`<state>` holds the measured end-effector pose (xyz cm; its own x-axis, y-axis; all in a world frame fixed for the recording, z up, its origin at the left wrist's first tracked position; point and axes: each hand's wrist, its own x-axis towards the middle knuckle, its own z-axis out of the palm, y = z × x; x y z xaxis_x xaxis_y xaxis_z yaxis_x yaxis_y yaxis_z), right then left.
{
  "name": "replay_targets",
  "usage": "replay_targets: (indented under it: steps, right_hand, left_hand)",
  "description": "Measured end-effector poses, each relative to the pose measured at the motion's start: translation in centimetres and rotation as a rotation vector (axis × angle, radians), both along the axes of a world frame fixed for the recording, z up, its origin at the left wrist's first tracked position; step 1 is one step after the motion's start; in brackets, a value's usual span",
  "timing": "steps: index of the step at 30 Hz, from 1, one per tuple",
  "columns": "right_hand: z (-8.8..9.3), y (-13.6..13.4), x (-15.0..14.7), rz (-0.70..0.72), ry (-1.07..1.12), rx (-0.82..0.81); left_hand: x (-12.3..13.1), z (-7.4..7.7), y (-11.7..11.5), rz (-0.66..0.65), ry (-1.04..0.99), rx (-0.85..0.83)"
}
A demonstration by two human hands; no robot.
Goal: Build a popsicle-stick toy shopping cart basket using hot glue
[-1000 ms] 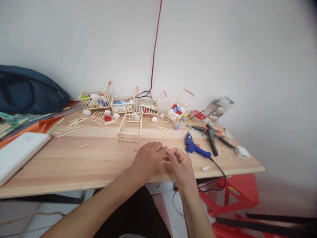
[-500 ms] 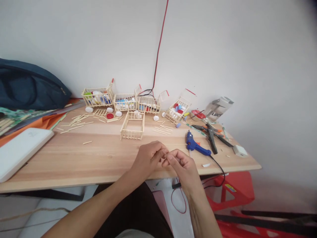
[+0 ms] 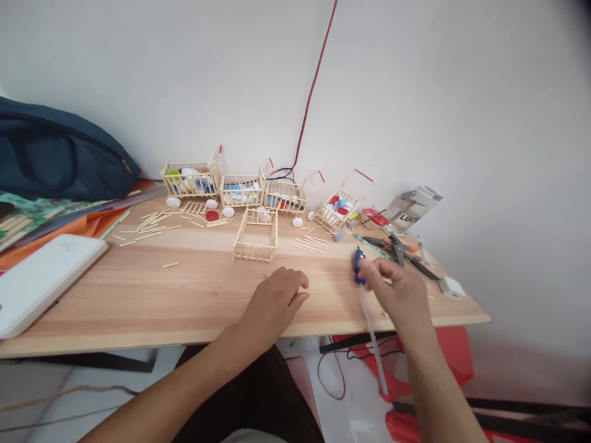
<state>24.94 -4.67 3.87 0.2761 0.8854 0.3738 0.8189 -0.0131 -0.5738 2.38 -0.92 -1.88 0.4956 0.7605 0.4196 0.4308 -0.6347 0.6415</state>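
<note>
My left hand (image 3: 276, 301) rests on the wooden table (image 3: 184, 295) near its front edge. Its fingers are curled under, and anything inside them is hidden. My right hand (image 3: 398, 290) is out to the right, just over the blue glue gun (image 3: 357, 269). It pinches a long clear glue stick (image 3: 375, 351) that slants down past the table edge. An open stick-built crate (image 3: 256, 237) stands a little beyond my left hand.
Several stick carts with bottle caps (image 3: 240, 189) line the wall, with loose sticks (image 3: 148, 226) around them. Pliers (image 3: 397, 246) and a white adapter (image 3: 451, 287) lie at the right. At the left are a white pad (image 3: 41, 280) and a dark bag (image 3: 60, 157). A red stool (image 3: 443, 363) stands below.
My hands were together at the table's front edge. The right hand has swung right to the glue gun with a clear stick now showing in it. The left hand stayed and settled on the table.
</note>
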Motion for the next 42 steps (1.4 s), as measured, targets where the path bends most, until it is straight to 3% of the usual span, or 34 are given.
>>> replay_targets:
  steps: [5, 10, 15, 34, 39, 42]
  right_hand:
    - [1.3, 8.3, 1.8, 0.098, -0.338, 0.2]
    - [1.3, 15.2, 1.1, -0.094, -0.544, -0.032]
    - [0.6, 17.6, 0.2, -0.143, -0.625, -0.189]
    - [0.1, 19.1, 0.7, -0.101, -0.676, -0.266]
    - [2.2, 15.2, 2.5, 0.03, -0.555, 0.0]
    - [2.4, 10.1, 4.7, -0.013, -0.531, -0.023]
  left_hand:
    - [0.0, -0.8, 0.1, -0.032, -0.014, 0.07]
    - [-0.7, -1.6, 0.5, -0.041, -0.068, 0.113]
    - [-1.0, -1.7, 0.8, -0.08, -0.12, 0.139]
    - [-1.3, -1.3, 0.7, -0.112, -0.09, 0.1]
    - [-1.4, -1.3, 0.8, -0.108, -0.118, 0.117]
    - [-1.4, -1.1, 0.8, -0.126, -0.117, 0.124]
